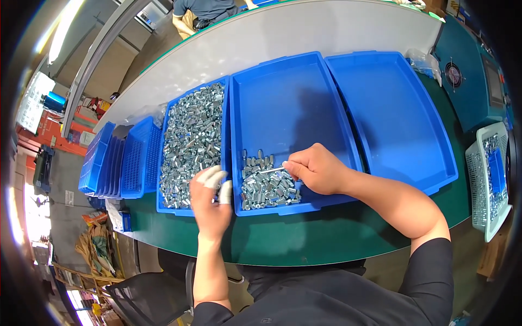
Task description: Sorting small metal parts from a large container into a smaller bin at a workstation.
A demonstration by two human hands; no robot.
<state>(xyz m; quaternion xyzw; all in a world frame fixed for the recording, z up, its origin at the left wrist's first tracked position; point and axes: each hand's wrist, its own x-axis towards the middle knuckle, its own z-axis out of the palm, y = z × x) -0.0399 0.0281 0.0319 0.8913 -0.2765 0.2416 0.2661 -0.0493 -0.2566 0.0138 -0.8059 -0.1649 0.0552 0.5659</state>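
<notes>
My right hand (318,169) is closed round one end of a thin metal rod (273,170), which points left over the middle blue tray (283,103). Beneath the rod lies a pile of small silvery metal pieces (266,190), shaped like long nuts or short sleeves; several stand upright along its far edge. White coverings wrap some fingers of my left hand (209,204). It hovers by the near right corner of the left blue tray (176,211), thumb apart from the fingers, with nothing visible in it. Similar metal pieces (193,130) fill that tray.
A third blue tray (391,114) sits to the right. Blue baskets (138,157) stand at the left end of the green table (272,244). At right are a teal machine (467,70) and a pale basket of metal pieces (481,201). Another person (206,11) sits beyond the grey partition (348,27).
</notes>
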